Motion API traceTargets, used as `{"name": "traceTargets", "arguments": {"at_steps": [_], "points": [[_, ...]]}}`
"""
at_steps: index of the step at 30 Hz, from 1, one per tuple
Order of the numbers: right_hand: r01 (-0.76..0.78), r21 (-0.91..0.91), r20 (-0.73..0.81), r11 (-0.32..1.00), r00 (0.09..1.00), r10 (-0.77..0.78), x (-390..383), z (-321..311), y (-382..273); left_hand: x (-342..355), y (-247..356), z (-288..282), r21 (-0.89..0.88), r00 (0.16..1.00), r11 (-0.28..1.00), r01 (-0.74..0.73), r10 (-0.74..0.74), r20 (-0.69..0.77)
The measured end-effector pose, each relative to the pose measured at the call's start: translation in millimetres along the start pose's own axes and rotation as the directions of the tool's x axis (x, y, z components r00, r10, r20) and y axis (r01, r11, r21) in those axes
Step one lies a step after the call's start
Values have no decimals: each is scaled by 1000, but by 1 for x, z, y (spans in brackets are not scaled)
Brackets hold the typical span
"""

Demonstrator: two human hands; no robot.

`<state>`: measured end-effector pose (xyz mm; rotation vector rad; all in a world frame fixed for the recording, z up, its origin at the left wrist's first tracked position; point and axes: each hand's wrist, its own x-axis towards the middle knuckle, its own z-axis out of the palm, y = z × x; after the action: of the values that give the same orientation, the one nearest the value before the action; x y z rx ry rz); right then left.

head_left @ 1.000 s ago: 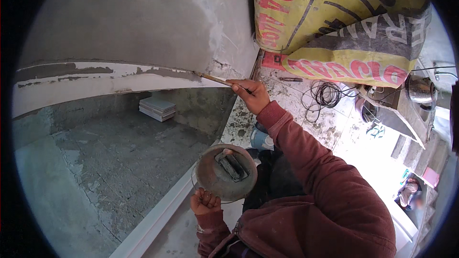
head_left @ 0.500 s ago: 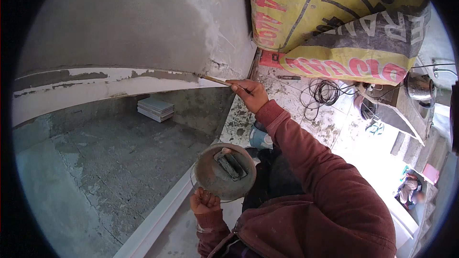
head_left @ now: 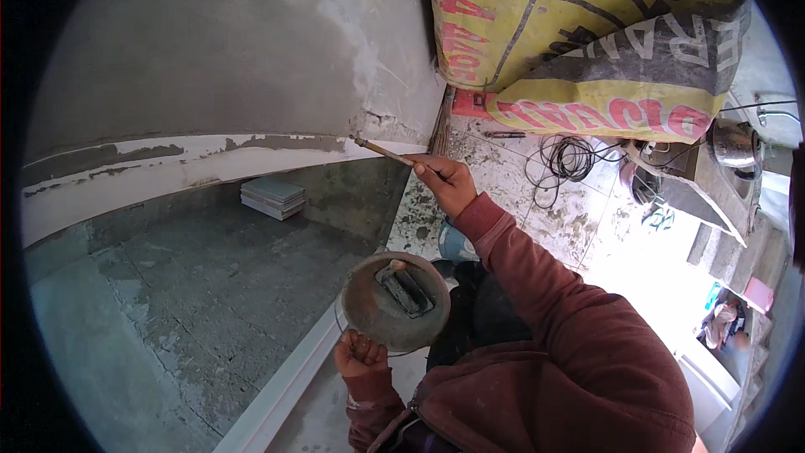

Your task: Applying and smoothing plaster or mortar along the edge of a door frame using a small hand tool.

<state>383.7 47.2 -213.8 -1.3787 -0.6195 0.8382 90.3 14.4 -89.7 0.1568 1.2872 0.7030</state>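
Observation:
In my right hand (head_left: 449,184) is a slim wooden stick (head_left: 390,153), perhaps a brush. Its tip is close to the lower edge of the grey plastered wall (head_left: 235,50), by a white strip (head_left: 168,168) partly smeared with grey mortar. My left hand (head_left: 362,354) is closed at the near rim of a round, mortar-stained bucket (head_left: 381,289) with a thin wire handle. Inside the bucket lies a dark plastering tool (head_left: 407,292) with a handle, its exact kind unclear. The fingertips of my left hand are partly hidden.
A yellow printed banner (head_left: 520,50) hangs at the upper right. Below it, a coiled black cable (head_left: 570,159) lies on the splattered tiles. A blue bucket (head_left: 455,241) stands beside my right arm. Stacked tiles (head_left: 272,195) sit below the wall. A person (head_left: 723,327) is far right.
The stick's tip has moved slightly right and down along the wall edge, with my right hand following. The left hand and its bucket stay nearly still.

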Motion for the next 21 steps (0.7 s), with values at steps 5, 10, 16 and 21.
{"name": "traceTargets", "arguments": {"at_steps": [5,10,16,21], "points": [[109,-88,42,990,994,-105,7,9,-19,-2,6,0,-15,999,1000,15,-15,41],[131,-93,40,987,991,-128,17,10,-39,-6,6,11,-26,997,1000,0,-2,-77],[182,-122,70,976,982,-174,21,12,-49,-2,7,5,4,1000,1000,-18,18,-15],[167,-130,65,977,985,-159,25,16,-52,-2,8,4,-18,998,1000,-21,20,-55]]}}
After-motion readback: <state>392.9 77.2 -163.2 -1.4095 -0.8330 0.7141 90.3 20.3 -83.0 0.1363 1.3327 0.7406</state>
